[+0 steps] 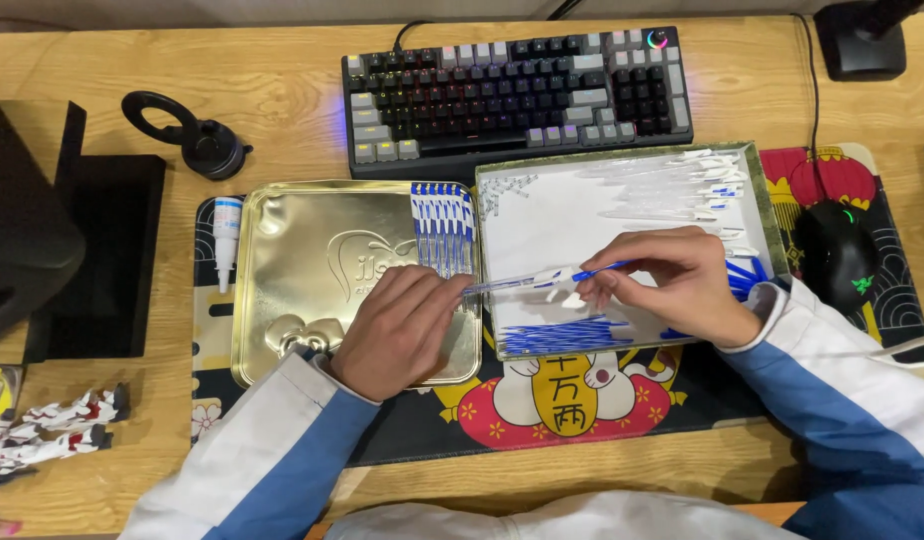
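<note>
The middle of the frame is crowded: a gold tin lid [302,290] and a white-lined tray [567,215] lie side by side, touching, with the left hand [402,330] and right hand [672,285] bridging their seam. Just above them a keyboard [517,95] blocks the upper centre. To the right, a black mouse [832,255] sits just beside the tray. At the left stand a black box [52,240] and a ring-shaped stand [187,130]. Bare worktop [282,90] shows at upper left, and along the lower edge between the sleeves.

warm, even overhead light; glare on the gold tin lid [302,250] (edges slightly bowed).
</note>
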